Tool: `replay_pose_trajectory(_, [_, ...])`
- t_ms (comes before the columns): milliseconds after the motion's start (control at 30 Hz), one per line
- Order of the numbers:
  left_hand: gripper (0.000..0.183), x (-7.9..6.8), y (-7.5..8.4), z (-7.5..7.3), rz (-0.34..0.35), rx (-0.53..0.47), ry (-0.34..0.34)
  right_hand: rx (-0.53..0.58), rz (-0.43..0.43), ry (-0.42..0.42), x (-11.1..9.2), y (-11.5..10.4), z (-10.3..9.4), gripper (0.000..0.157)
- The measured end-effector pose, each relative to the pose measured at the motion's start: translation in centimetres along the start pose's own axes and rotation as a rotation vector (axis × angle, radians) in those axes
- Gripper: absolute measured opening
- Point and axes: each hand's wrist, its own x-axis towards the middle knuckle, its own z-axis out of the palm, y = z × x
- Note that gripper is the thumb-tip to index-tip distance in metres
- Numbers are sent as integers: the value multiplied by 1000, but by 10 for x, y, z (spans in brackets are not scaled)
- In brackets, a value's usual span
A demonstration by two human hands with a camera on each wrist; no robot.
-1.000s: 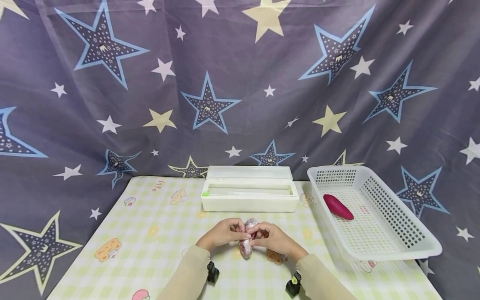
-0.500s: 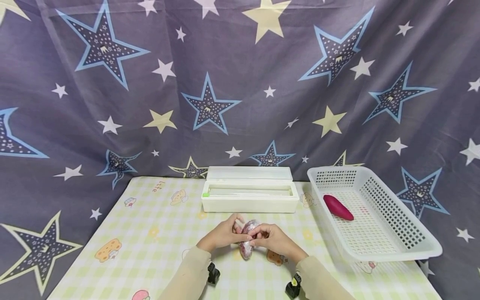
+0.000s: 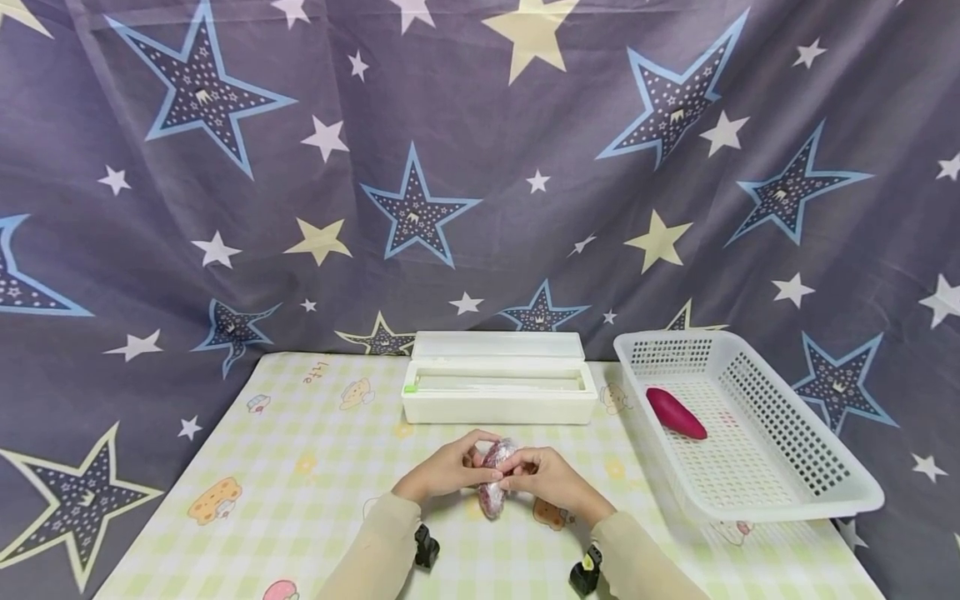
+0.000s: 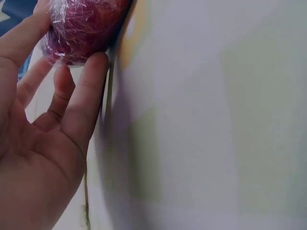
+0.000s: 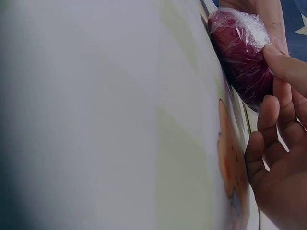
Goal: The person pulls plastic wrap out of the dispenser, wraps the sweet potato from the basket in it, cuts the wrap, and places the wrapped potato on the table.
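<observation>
A purplish-red sweet potato wrapped in clear cling film point(image 3: 492, 497) lies on the checked tablecloth in front of the person, its long side pointing away. From the left, the left hand point(image 3: 444, 468) grips it between thumb and fingers. The right hand point(image 3: 553, 479) pinches the film on its other side with thumb and forefinger. Crinkled, shiny film over the sweet potato point(image 5: 242, 52) shows in the right wrist view, where the right hand's lower fingers curl beside it. In the left wrist view, the left hand's fingertips touch the end of the wrapped sweet potato point(image 4: 86, 28).
Behind the hands stands a white cling film dispenser box point(image 3: 498, 408) with its lid raised. To the right is a white perforated plastic basket point(image 3: 787, 508) holding an unwrapped red sweet potato point(image 3: 677, 413). A star-patterned curtain point(image 3: 480, 167) hangs behind the table.
The left hand's fingers have spread and shifted toward the far end of the wrapped sweet potato. The right hand stays in nearly the same place, still pinching.
</observation>
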Motion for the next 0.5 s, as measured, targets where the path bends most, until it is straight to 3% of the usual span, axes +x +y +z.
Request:
replay_pose_trajectory(300, [60,-6,6,-2,-5,13,-28,-22,24,3,-2,-1,1,14])
replay_pose_trajectory(500, [56,-6,7,-5,62,-74,-70,-49,28,-11,2,-3,-1,12])
